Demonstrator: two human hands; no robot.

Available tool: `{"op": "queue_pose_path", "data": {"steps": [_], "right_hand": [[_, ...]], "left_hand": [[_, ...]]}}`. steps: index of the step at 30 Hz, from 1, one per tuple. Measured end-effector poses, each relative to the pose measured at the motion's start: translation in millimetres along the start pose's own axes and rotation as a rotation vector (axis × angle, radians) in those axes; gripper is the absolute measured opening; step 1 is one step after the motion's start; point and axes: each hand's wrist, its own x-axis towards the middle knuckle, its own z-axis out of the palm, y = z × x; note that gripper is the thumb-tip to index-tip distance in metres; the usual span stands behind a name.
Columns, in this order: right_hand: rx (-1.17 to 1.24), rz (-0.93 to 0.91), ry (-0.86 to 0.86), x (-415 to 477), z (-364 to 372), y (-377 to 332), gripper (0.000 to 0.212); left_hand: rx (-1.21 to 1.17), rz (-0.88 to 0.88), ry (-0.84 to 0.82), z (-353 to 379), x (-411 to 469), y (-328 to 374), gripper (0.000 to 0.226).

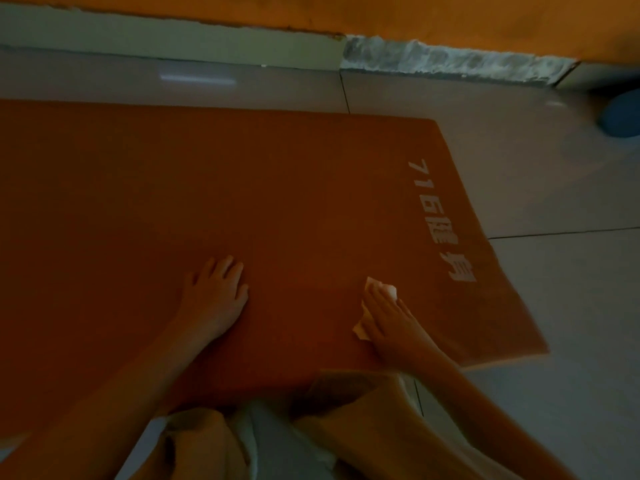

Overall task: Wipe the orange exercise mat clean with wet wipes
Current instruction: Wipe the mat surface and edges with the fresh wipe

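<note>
The orange exercise mat is pressed by the flat, empty left hand, while a wet wipe is seemingly pinned under the right hand's straight fingers.

Dim indoor room, probably a gym: grey tiled floor, orange wall, orange exercise mat with printed white lettering.

Both bare forearms reach forward. The left hand lies flat on the mat, palm down, fingers slightly spread. The right hand has its fingers straight and together, pressing a wipe near the mat's right edge.
</note>
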Motion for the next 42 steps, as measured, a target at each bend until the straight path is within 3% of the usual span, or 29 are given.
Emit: {"op": "queue_pose_path", "data": {"steps": [4, 7, 11, 15, 23, 31, 37, 42], "right_hand": [[0.046, -0.119, 0.02, 16, -1, -25, 0.056], [-0.028, -0.282, -0.012, 0, 1, -16, 0.069], [-0.127, -0.19, -0.009, 5, -5, 20, 0.087], [-0.18, -0.036, 0.04, 47, -15, 14, 0.056], [-0.037, -0.311, 0.009, 26, -16, -3, 0.057], [-0.067, -0.066, 0.067, 91, -27, 2, 0.058], [-0.015, -0.377, -0.001, 57, -22, -7, 0.056], [-0.247, -0.276, 0.041, 83, -35, 24, 0.073]], "left_hand": [[0.031, -0.024, 0.054, 5, 5, 5, 0.055], [0.013, -0.04, 0.1, 7, 9, 15, 0.06], [-0.016, -0.025, 0.137, 17, 12, 20, 0.059], [-0.025, 0.061, 0.185, 22, 11, 18, 0.056], [-0.102, 0.097, 0.207, 21, 11, 17, 0.053], [-0.103, 0.112, 0.226, 22, 13, 15, 0.065], [-0.109, 0.106, 0.227, 25, 14, 13, 0.061], [-0.116, 0.103, 0.224, 26, 14, 14, 0.067]]}}
